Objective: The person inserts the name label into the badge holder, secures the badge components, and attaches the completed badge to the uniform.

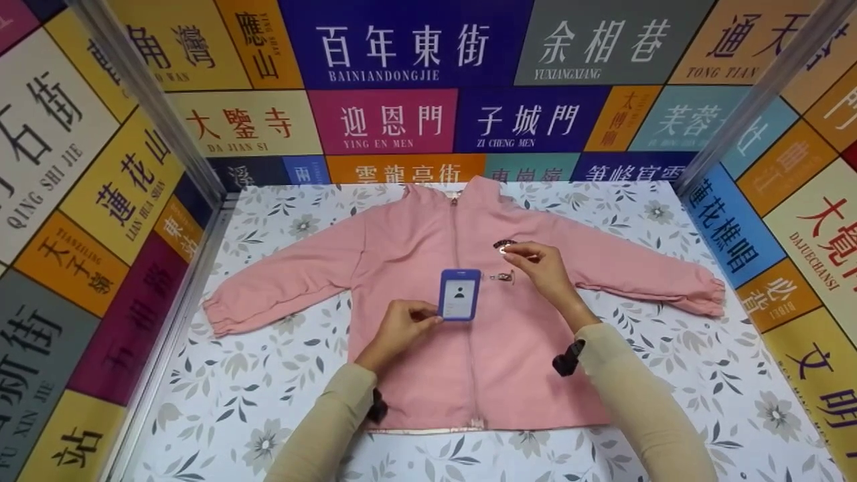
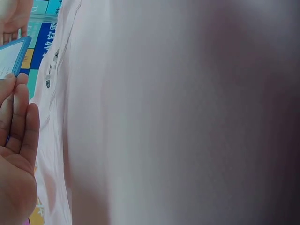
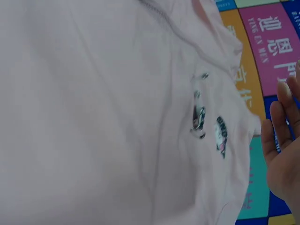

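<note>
A blue-framed badge holder (image 1: 460, 294) with a white card inside stands tilted over the jacket's zipper. My left hand (image 1: 405, 331) pinches its lower left corner between thumb and fingers; in the left wrist view the same badge holder (image 2: 14, 54) shows above the curled-in fingers. My right hand (image 1: 546, 268) hovers over the jacket's chest, fingers loosely bent, beside a small dark print (image 1: 504, 246). I see nothing held in it, though its thumb is hidden in the right wrist view. Below lies a small metallic-looking detail (image 1: 505, 276), whether printed or loose I cannot tell.
A pink zip jacket (image 1: 408, 375) lies spread flat, front up, sleeves out to both sides, on a table covered with a leaf-patterned white cloth (image 1: 268, 375). Panels with coloured signs (image 1: 402, 120) wall the table at the back and both sides.
</note>
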A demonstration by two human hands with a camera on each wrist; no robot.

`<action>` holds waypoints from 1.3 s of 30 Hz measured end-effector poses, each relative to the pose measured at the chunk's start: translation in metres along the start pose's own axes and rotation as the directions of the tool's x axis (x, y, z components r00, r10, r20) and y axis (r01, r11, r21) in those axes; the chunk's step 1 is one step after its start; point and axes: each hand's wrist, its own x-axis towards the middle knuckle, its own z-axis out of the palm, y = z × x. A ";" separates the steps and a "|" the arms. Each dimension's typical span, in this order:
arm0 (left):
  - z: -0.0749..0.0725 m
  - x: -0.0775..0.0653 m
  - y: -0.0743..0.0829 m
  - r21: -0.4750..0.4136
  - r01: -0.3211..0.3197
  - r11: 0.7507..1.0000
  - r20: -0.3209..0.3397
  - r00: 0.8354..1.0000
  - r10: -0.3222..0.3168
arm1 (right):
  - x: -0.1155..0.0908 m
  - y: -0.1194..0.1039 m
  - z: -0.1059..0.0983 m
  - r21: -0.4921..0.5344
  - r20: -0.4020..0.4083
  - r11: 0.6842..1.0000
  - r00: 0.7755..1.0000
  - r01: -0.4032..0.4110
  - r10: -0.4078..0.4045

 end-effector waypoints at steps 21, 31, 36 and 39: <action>-0.001 0.001 -0.001 -0.024 0.015 1.000 0.017 1.000 -0.015 | -0.004 0.053 0.011 -0.278 -0.107 0.949 0.987 -0.150 0.124; 0.000 0.000 0.001 -0.014 0.006 1.000 0.005 1.000 -0.006 | -0.004 0.052 0.015 -0.369 -0.113 0.916 0.986 -0.155 0.122; 0.001 0.000 -0.002 -0.031 0.014 0.999 -0.003 1.000 -0.014 | -0.004 0.054 0.016 -0.359 -0.106 0.917 0.984 -0.172 0.143; 0.002 0.000 -0.002 -0.030 0.016 0.999 -0.001 1.000 -0.016 | -0.003 0.054 0.016 -0.359 -0.103 0.915 0.982 -0.184 0.158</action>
